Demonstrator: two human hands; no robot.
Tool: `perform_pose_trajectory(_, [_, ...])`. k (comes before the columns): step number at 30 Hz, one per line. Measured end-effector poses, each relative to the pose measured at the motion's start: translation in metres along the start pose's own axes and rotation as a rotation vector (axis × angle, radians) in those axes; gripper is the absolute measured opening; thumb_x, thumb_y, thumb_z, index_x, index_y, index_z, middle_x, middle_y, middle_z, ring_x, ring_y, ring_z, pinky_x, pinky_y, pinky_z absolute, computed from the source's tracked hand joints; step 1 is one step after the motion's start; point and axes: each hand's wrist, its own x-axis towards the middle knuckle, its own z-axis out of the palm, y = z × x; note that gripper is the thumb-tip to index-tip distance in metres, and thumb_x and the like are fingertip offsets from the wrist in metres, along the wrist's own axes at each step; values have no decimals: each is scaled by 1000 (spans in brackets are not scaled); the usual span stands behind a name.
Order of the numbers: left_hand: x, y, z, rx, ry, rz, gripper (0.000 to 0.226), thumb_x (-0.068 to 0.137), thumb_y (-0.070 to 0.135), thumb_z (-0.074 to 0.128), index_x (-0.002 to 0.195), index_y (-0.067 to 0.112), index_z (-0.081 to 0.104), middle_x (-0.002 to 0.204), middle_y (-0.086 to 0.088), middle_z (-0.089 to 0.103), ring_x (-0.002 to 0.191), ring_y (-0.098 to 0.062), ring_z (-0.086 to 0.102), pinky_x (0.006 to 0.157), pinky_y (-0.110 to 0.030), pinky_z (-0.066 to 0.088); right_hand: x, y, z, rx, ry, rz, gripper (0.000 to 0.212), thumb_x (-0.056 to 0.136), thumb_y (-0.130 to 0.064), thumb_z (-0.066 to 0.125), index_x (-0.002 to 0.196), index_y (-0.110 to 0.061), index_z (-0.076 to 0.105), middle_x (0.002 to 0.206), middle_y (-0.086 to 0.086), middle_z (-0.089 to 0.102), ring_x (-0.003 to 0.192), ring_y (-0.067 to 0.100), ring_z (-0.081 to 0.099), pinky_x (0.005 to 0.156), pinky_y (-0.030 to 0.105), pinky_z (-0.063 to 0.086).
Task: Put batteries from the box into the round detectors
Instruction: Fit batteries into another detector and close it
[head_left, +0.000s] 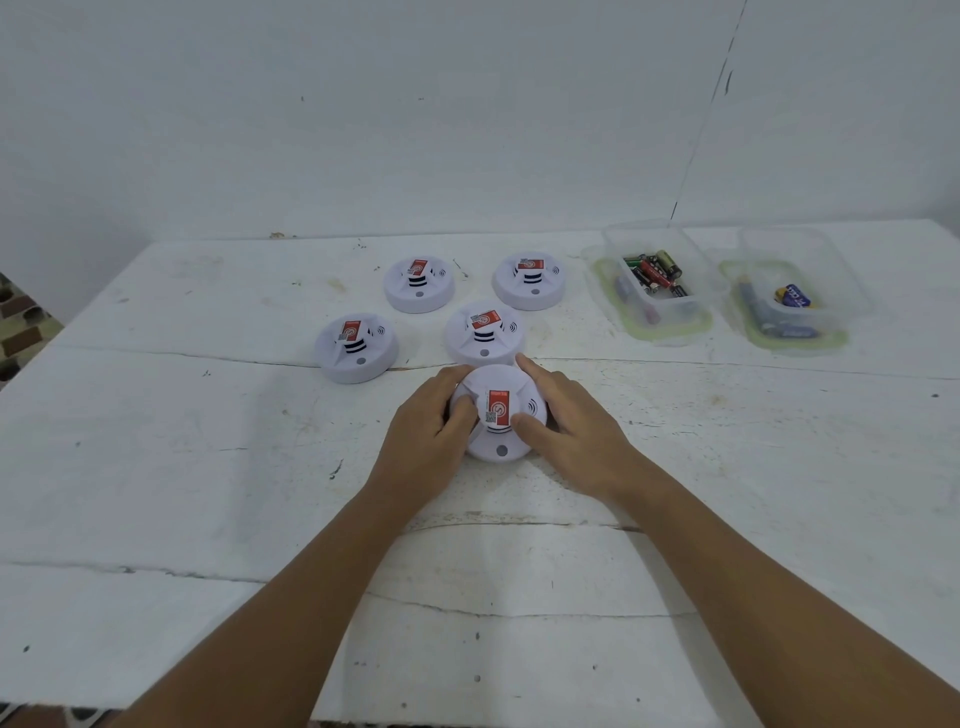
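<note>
Gripping near smoke detector: left hand and right hand, fingers curled round sides. Four more detectors beyond fingertips; battery box far right.

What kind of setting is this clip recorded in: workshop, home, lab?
Probably a makeshift work table in a plain room, not a fitted lab. The worn white tabletop is cracked and stained, it stands against a bare white wall, and a strip of patterned floor shows at the left edge.

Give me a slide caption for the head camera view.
Both hands hold the nearest detector; battery box waits.
</note>
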Motion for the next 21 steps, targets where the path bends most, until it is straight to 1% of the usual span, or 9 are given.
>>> perform_pose_trajectory(2, [0, 0, 0, -4, 2, -2, 35, 107, 16, 45, 137, 26, 62, 119, 13, 70, 109, -2, 64, 85, -12, 51, 0, 0, 0, -6, -3, 4, 48, 103, -25, 58, 149, -25, 47, 113, 0, 64, 103, 11, 50, 90, 27, 43])
perform_pose_trajectory(4, [0, 0, 0, -5, 3, 0, 35, 107, 16, 45, 136, 27, 63, 118, 14, 70, 109, -2, 64, 85, -13, 52, 0, 0, 1, -5, -5, 5, 47, 103, -22, 59, 149, -23, 47, 111, -1, 64, 103, 11, 49, 85, 13, 39])
perform_pose_trajectory(6, [0, 0, 0, -9, -1, 4, 35, 107, 16, 45, 135, 28, 63, 117, 14, 70, 109, -4, 65, 85, -15, 53, 0, -1, 1, 4, -5, 1, 46, 103, -20, 59, 148, -21, 49, 104, -6, 63, 100, 11, 49, 81, 10, 38])
perform_pose_trajectory(7, [0, -1, 0, -10, -2, 5, 35, 107, 16, 45, 134, 28, 63, 117, 14, 70, 109, -4, 65, 85, -15, 53, 1, -1, 1, 6, -5, -2, 45, 103, -20, 59, 147, -21, 49, 104, -6, 63, 99, 11, 50, 80, 13, 39])
perform_pose_trajectory(9, [0, -1, 0, -6, -2, 3, 34, 108, 17, 45, 135, 27, 63, 118, 13, 70, 109, -5, 65, 85, -15, 53, 1, 1, 1, 0, -2, -5, 45, 103, -22, 59, 148, -21, 49, 108, -1, 65, 100, 11, 50, 82, 20, 41])
perform_pose_trajectory(12, [0, 0, 0, -2, -4, 3, 34, 108, 17, 45, 136, 26, 63, 119, 12, 70, 109, -5, 65, 85, -13, 52, 2, 2, 2, -5, -2, 0, 47, 104, -24, 59, 149, -23, 47, 112, 1, 64, 102, 12, 50, 84, 19, 41])
perform_pose_trajectory(15, [0, 0, -1, 0, -6, 4, 34, 108, 17, 45, 135, 27, 63, 118, 12, 71, 109, -5, 65, 85, -14, 53, 1, 2, 2, 0, 3, -17, 47, 103, -27, 58, 148, -21, 48, 111, 5, 66, 100, 12, 52, 88, 29, 44])
perform_pose_trajectory(19, [0, -1, -1, 15, -10, 2, 34, 108, 18, 44, 135, 28, 63, 118, 13, 70, 109, -5, 65, 86, -17, 53, 1, 3, 2, -1, 1, -4, 46, 104, -23, 59, 148, -21, 49, 113, 5, 66, 102, 13, 51, 90, 33, 44])
perform_pose_trajectory(21, [0, -1, -1, 13, -9, 4, 35, 108, 17, 44, 135, 29, 63, 118, 13, 70, 110, -7, 65, 88, -20, 55, 1, 4, 3, -3, 1, 7, 46, 104, -24, 59, 149, -21, 48, 116, 5, 65, 105, 14, 51, 92, 35, 44])
